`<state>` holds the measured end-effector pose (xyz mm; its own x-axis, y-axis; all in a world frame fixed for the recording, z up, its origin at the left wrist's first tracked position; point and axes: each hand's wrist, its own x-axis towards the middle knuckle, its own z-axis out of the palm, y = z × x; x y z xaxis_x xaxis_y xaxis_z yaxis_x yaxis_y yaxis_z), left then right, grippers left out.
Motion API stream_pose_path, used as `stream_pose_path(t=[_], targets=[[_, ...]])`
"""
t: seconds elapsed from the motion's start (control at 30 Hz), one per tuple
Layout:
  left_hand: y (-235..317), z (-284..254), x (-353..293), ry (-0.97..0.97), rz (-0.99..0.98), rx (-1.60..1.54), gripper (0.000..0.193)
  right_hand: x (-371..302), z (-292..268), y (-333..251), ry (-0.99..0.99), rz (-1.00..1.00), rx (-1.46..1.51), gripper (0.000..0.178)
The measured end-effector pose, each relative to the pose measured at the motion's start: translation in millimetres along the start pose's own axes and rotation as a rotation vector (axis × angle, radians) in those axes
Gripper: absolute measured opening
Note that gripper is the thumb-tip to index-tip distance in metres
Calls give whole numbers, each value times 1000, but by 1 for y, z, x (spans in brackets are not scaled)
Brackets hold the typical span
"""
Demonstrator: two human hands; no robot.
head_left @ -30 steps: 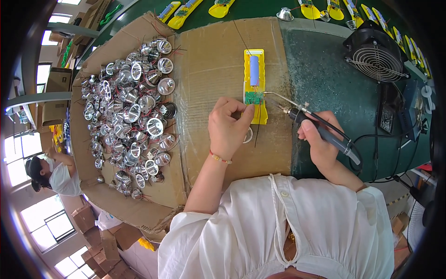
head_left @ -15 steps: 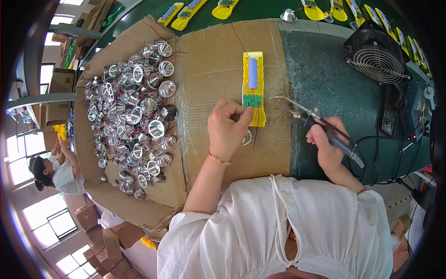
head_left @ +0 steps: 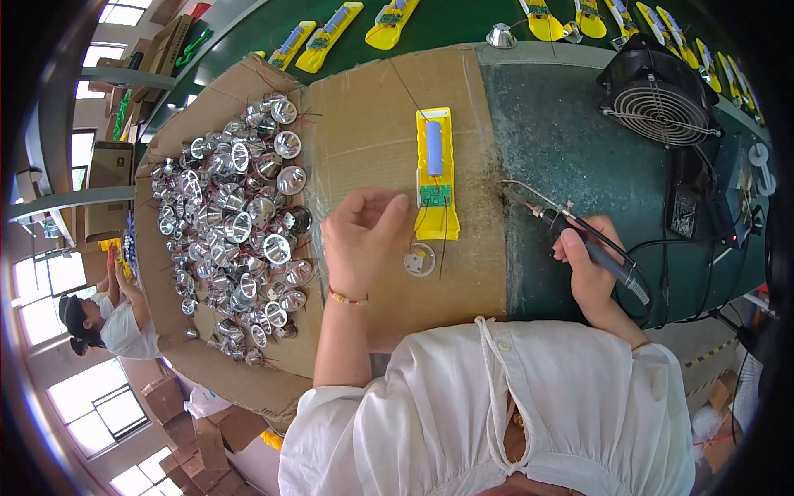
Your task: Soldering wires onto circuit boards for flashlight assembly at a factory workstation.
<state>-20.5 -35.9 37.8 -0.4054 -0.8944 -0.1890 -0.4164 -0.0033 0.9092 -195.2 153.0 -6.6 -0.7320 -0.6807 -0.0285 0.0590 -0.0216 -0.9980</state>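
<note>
A yellow flashlight housing half [head_left: 426, 225] lies on the cardboard, holding a lilac cylindrical battery [head_left: 434, 149] and a green circuit board [head_left: 435, 196]. Thin dark wires run from the board past the housing's near end. Beside that end lies a round silvery lamp cup [head_left: 419, 259]. My left hand [head_left: 357, 240] hovers left of the housing, clear of it, fingers loosely curled and nothing visible in them. Wrapped in my right hand [head_left: 585, 263] is a soldering iron [head_left: 600, 258] with a thin metal tube fixed along it. Its tip points left, short of the housing.
A cardboard box [head_left: 227, 388] full of silvery lamp cups [head_left: 231, 198] with leads stands at left. A black fan [head_left: 662, 107] with a round wire guard sits at far right. More yellow housings [head_left: 329, 37] line the far side. Cables trail at right, beside a blue device [head_left: 729, 190].
My left hand has left the circuit board and moved left, uncovering the housing's near end and the lamp cup. The soldering iron stays in my right hand. The whole view has shifted slightly.
</note>
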Motion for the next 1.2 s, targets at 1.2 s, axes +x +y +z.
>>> stream_pose_path(t=[1.2], targets=[[-31,10,-10,-35,212,168,11,3,46,-12,-150,-124,-124,17]])
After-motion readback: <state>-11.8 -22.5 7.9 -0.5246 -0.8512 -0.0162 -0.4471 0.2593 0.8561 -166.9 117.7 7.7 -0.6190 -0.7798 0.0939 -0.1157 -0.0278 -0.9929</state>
